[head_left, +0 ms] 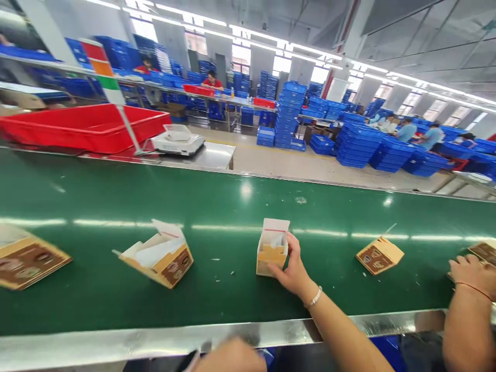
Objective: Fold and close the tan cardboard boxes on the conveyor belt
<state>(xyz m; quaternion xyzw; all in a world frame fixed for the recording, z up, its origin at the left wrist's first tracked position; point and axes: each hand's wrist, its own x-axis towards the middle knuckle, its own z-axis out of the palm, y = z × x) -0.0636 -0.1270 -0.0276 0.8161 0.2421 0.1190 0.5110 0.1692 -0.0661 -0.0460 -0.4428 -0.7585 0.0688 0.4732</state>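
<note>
On the green conveyor belt, my right hand grips a small cardboard box by its right side, thumb on the front and fingers behind. The box's white lid flap stands up, and something pale and translucent shows inside. At the bottom edge, in front of the metal rail, my left hand is smeared by motion and its fingers cannot be made out. Left of the held box lies a tilted open box with white material inside. To the right rests another brown-printed box.
A co-worker's hand touches a box at the far right. Another open box is at the far left. Beyond the belt are a red tray, a white scale and stacked blue crates. A metal rail edges the belt.
</note>
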